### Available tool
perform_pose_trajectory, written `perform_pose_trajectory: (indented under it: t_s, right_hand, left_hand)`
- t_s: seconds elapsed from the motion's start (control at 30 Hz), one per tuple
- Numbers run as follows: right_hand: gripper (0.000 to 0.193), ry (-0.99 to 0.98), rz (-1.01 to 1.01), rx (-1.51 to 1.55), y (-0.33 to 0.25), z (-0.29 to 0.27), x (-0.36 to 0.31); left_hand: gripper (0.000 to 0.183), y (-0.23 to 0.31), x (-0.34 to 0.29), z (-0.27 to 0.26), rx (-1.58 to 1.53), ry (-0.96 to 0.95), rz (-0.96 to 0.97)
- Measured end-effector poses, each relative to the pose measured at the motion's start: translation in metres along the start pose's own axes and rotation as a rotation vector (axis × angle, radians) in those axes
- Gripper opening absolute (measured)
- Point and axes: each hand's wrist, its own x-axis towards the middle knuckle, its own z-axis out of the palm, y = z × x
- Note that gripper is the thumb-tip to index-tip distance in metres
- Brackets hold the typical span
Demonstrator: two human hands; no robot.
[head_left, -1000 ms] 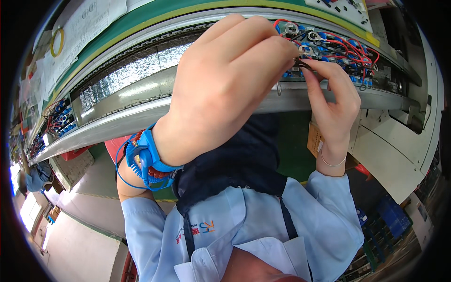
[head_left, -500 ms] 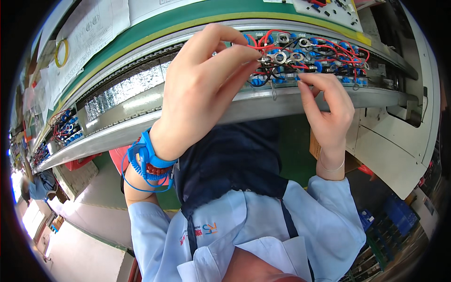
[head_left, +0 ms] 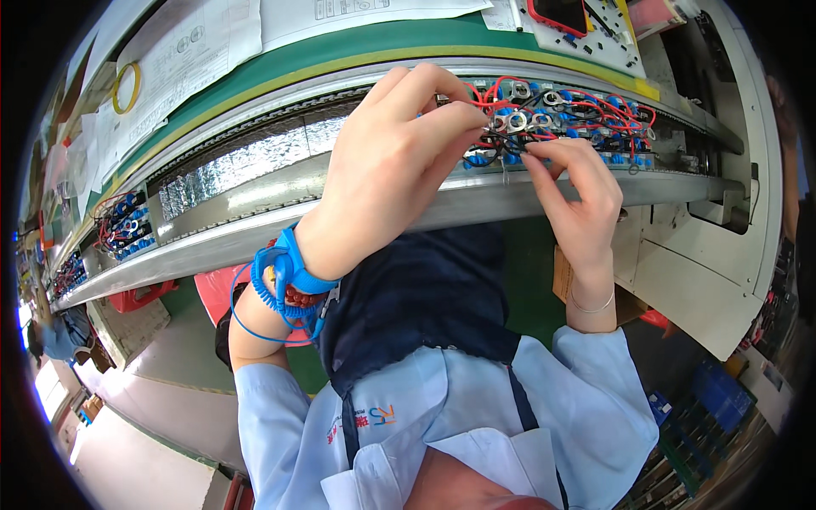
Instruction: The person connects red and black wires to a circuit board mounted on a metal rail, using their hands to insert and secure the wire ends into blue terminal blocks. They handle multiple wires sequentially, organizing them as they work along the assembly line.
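Both hands are over a row of circuit boards point(head_left: 625, 134) with red and black wires, blue round parts and metal ring terminals point(head_left: 517, 121). My left hand point(head_left: 404, 153) reaches across from the left, thumb and fingertips pinched beside the ring terminals; what lies between them is too small to make out. My right hand point(head_left: 578, 183) is at the near edge of the boards. Its thumb and forefinger close together by the black wires point(head_left: 510, 143), their hold partly hidden. A blue wrist strap point(head_left: 293, 268) with a coiled cord circles my left wrist.
The boards sit between metal conveyor rails point(head_left: 340, 212). Beyond lie paper drawings point(head_left: 195, 59), a yellow tape ring point(head_left: 126, 88), and a white tray point(head_left: 586, 47) of small black parts with a red-edged phone point(head_left: 561, 13). More boards point(head_left: 123, 223) are further left; a pale machine housing point(head_left: 693, 272) stands right.
My right hand has shifted left, bringing its fingertips closer to my left hand's. The left hand's pinch stays by the ring terminals. The whole view has shifted slightly.
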Motion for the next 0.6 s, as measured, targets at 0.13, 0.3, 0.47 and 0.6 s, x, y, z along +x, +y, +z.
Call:
perform_pose_trajectory:
  t_s: [0.13,0.3,0.47,0.6]
  right_hand:
    - [0.013,0.003,-0.012,0.006,0.001,0.003,0.003]
    - [0.014,0.023,-0.046,-0.014,0.000,0.005,0.003]
    - [0.016,0.089,-0.059,-0.113,-0.020,-0.002,-0.007]
    - [0.026,-0.121,-0.357,-0.006,-0.050,0.019,-0.018]
  left_hand:
    - [0.030,-0.001,-0.002,-0.005,0.011,0.042,-0.022]
    - [0.026,-0.005,-0.007,-0.018,0.000,0.156,-0.029]
    - [0.025,-0.025,-0.013,-0.043,0.067,0.296,-0.035]
    - [0.019,-0.060,-0.006,-0.056,0.032,0.468,0.002]
